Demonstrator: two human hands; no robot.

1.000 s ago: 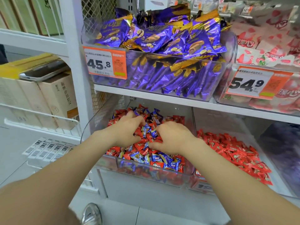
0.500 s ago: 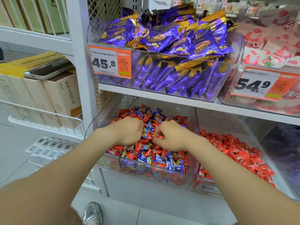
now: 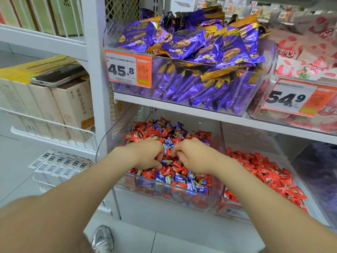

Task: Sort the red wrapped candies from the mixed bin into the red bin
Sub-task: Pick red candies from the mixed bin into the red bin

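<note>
white shop shelf (image 3: 182,106) | mixed bin (image 3: 106,143) | left hand (image 3: 145,154), right hand (image 3: 193,154) both clutching candies (image 3: 179,177)

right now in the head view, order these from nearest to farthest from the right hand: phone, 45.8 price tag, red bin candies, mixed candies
1. mixed candies: under the right hand, whose fingers curl into them.
2. red bin candies: next bin, to its right.
3. 45.8 price tag: shelf above, to the left.
4. phone: far left, atop the boxes.
</note>
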